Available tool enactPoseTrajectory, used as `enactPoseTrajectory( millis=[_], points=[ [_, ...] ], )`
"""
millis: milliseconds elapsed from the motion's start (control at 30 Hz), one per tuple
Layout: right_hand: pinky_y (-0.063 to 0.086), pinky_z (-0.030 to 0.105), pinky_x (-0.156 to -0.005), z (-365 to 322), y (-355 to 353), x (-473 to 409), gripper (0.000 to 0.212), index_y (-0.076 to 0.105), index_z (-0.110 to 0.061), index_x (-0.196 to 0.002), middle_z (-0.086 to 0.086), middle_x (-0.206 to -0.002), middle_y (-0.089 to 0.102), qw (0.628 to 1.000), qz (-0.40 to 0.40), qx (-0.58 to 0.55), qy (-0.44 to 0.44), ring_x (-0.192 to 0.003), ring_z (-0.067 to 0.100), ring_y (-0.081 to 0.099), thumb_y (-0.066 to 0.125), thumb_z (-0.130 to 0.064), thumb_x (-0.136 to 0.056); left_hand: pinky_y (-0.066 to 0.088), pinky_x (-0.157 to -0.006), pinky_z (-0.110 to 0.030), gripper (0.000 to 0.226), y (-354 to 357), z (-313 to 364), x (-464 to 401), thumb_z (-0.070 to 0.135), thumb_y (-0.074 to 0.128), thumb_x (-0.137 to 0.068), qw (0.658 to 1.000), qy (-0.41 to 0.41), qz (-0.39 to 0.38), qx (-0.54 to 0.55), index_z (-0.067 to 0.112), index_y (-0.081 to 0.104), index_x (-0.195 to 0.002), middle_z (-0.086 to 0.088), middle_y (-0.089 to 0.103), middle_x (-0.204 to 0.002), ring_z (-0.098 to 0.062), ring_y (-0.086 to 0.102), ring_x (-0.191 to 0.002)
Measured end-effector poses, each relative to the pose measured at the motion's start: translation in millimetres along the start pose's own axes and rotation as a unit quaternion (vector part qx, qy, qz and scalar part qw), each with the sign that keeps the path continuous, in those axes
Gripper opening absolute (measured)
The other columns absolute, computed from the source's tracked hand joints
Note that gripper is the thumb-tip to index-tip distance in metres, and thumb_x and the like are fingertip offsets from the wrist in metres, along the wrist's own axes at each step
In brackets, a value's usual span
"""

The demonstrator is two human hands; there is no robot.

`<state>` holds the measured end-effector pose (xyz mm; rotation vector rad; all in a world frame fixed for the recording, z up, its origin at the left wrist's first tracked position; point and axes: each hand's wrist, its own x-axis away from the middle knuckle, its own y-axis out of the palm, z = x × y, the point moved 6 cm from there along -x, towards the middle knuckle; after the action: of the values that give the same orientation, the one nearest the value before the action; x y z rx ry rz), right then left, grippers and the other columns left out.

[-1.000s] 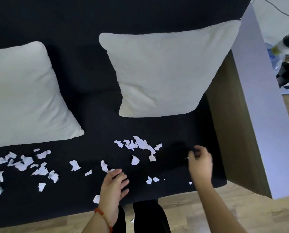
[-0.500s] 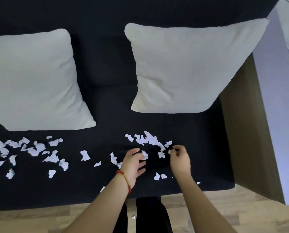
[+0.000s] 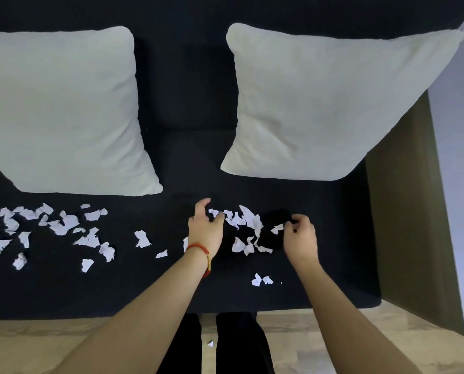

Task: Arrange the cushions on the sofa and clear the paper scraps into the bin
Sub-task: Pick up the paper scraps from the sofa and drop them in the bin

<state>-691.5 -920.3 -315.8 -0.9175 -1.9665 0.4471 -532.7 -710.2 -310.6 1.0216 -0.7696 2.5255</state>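
Two cream cushions lean on the back of the black sofa (image 3: 187, 290), the left cushion (image 3: 58, 109) and the right cushion (image 3: 328, 103). White paper scraps lie along the seat: a wide scatter on the left (image 3: 63, 228) and a tighter cluster in the middle (image 3: 248, 222). My left hand (image 3: 205, 230), with a red bracelet on its wrist, has its fingers curved and touches the cluster's left edge. My right hand (image 3: 299, 238) is at the cluster's right edge, its fingers curled and pinching at a scrap (image 3: 276, 228). No bin is in view.
Two small scraps (image 3: 262, 279) lie near the seat's front edge and one scrap (image 3: 210, 343) is on the wooden floor between my legs. A brown and white side panel (image 3: 403, 211) closes the sofa's right end.
Both hands moved forward onto the middle cluster of scraps, the right hand coming in from the right. The view shifted left, showing more of the left cushion.
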Motion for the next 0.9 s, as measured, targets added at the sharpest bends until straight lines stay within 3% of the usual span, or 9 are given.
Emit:
enactPoseTrajectory(
  millis=[100, 167, 267, 367, 500, 600, 700, 900],
  points=[
    [0.044, 0.023, -0.065, -11.1, 23.0, 1.0, 0.033, 0.054, -0.017, -0.138, 0.006, -0.124, 0.057, 1.0, -0.025, -0.005, -0.002, -0.086, 0.008, 0.059, 0.052, -0.025, -0.106, 0.061, -0.079, -0.041, 0.049, 8.6, 1.9, -11.5, 0.042, 0.055, -0.103, 0.999, -0.035, -0.022, -0.019, 0.04, 0.039, -0.149, -0.012, 0.058, -0.132, -0.02, 0.064, -0.09],
    [0.047, 0.024, -0.066, -20.7, 41.8, 5.7, 0.033, 0.054, -0.018, -0.138, 0.004, -0.121, 0.056, 0.999, -0.045, -0.012, -0.015, -0.084, 0.011, 0.061, 0.051, -0.025, -0.105, 0.057, -0.072, -0.036, 0.042, 13.4, 3.4, -18.3, 0.038, 0.051, -0.104, 0.998, -0.027, -0.034, -0.05, 0.034, 0.044, -0.146, -0.013, 0.059, -0.131, -0.019, 0.063, -0.087],
    [0.054, 0.033, -0.078, -38.4, 66.1, 13.2, 0.034, 0.054, -0.021, -0.14, 0.005, -0.124, 0.051, 0.996, -0.076, 0.003, -0.05, -0.089, 0.02, 0.063, 0.048, -0.023, -0.106, 0.043, -0.063, -0.028, 0.032, 19.4, 8.0, -21.7, 0.025, 0.049, -0.106, 0.994, -0.005, -0.062, -0.085, 0.02, 0.056, -0.136, -0.011, 0.063, -0.122, -0.014, 0.056, -0.078],
    [0.052, 0.035, -0.084, -52.6, 84.5, 17.8, 0.037, 0.053, -0.022, -0.143, 0.005, -0.131, 0.048, 0.99, -0.112, 0.034, -0.073, -0.1, 0.024, 0.062, 0.046, -0.021, -0.107, 0.045, -0.073, -0.027, 0.034, 20.9, 9.6, -21.6, 0.02, 0.047, -0.108, 0.993, 0.009, -0.071, -0.094, 0.016, 0.058, -0.14, 0.001, 0.06, -0.115, -0.013, 0.059, -0.089],
    [0.056, 0.04, -0.094, -64.4, 102.7, 27.5, 0.038, 0.053, -0.019, -0.144, 0.005, -0.137, 0.044, 0.979, -0.174, 0.054, -0.09, -0.11, 0.025, 0.06, 0.047, -0.019, -0.106, 0.06, -0.096, -0.046, 0.03, 29.5, 0.7, -16.0, 0.022, 0.045, -0.108, 0.994, -0.051, -0.093, -0.005, 0.022, 0.062, -0.134, -0.003, 0.068, -0.125, -0.021, 0.068, -0.107],
    [0.059, 0.034, -0.085, -68.1, 105.7, 33.4, 0.031, 0.059, -0.017, -0.135, 0.004, -0.132, 0.046, 0.979, -0.176, 0.04, -0.096, -0.103, 0.019, 0.061, 0.049, -0.014, -0.106, 0.062, -0.094, -0.049, 0.025, 34.5, -4.4, -9.4, 0.021, 0.045, -0.109, 0.987, -0.107, -0.102, 0.065, 0.018, 0.065, -0.124, -0.009, 0.072, -0.116, -0.021, 0.069, -0.102],
    [0.05, 0.016, -0.072, -71.6, 101.1, 36.3, 0.031, 0.064, -0.016, -0.133, 0.002, -0.126, 0.051, 0.982, -0.153, 0.032, -0.102, -0.099, 0.013, 0.058, 0.052, -0.01, -0.104, 0.062, -0.087, -0.043, 0.024, 35.9, -7.2, -6.8, 0.027, 0.046, -0.111, 0.979, -0.126, -0.106, 0.121, 0.015, 0.063, -0.123, -0.011, 0.072, -0.116, -0.021, 0.07, -0.102],
    [0.048, 0.012, -0.071, -84.2, 97.1, 51.3, 0.026, 0.07, -0.02, -0.125, -0.001, -0.117, 0.056, 0.98, -0.153, -0.007, -0.127, -0.09, 0.005, 0.06, 0.058, -0.012, -0.103, 0.06, -0.087, -0.041, 0.041, 40.5, -8.8, -5.1, 0.045, 0.05, -0.109, 0.951, -0.186, -0.106, 0.222, 0.012, 0.065, -0.127, -0.01, 0.075, -0.112, -0.026, 0.072, -0.108]
  ],
)
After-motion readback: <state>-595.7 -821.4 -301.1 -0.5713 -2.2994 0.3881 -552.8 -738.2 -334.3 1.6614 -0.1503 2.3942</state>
